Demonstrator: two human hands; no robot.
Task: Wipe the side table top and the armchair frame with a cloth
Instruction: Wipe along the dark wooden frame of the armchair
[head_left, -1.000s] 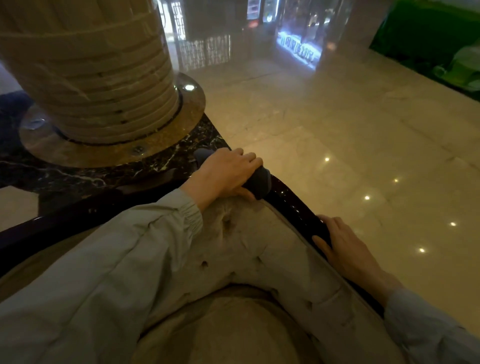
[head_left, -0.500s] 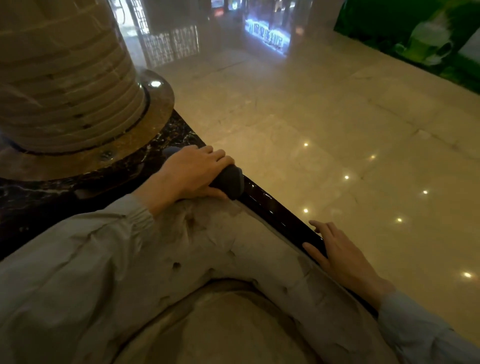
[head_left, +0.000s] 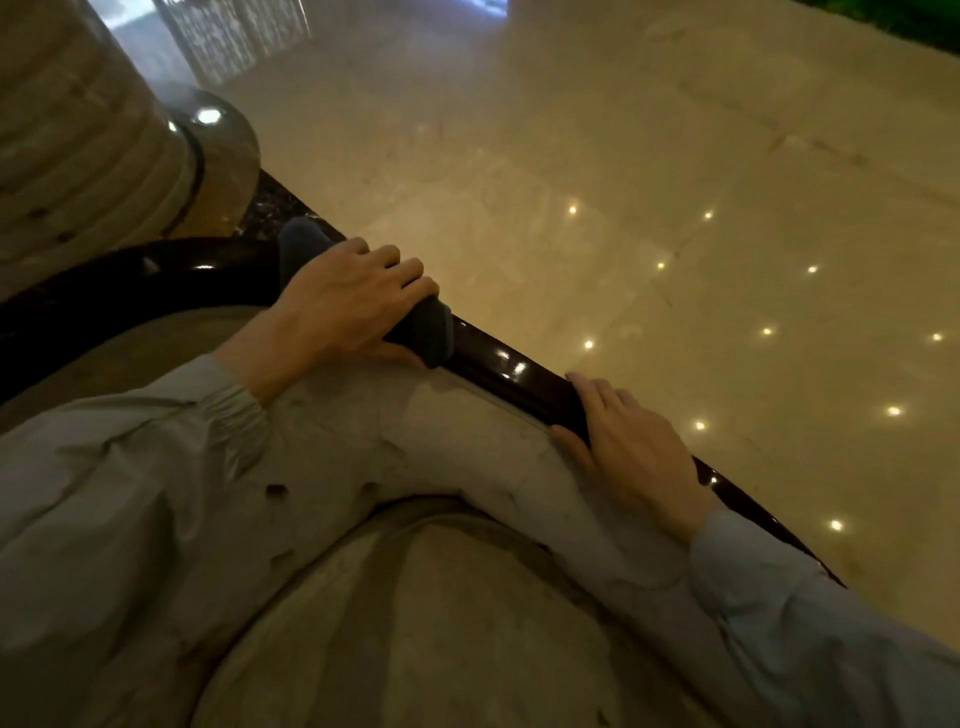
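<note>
The armchair's dark glossy wooden frame (head_left: 511, 374) curves along the top of its tufted beige back (head_left: 415, 441). My left hand (head_left: 345, 306) is closed around a dark grey cloth (head_left: 428, 330), pressing it over the frame rail at the bend. The cloth also pokes out behind my knuckles. My right hand (head_left: 631, 447) rests further right on the same rail, fingers draped over the wood and thumb against the upholstery. The beige seat cushion (head_left: 431, 623) lies below. No side table is in view.
A ribbed stone column (head_left: 67, 135) with a metal base ring (head_left: 228, 150) on a black marble plinth (head_left: 272, 205) stands close behind the chair at the upper left. Polished beige floor tiles (head_left: 623, 182) with light reflections spread to the right.
The cloth in my left hand has slid a little rightward along the frame, toward my right hand. My right hand has settled its fingers over the rail. The view has swung down and right.
</note>
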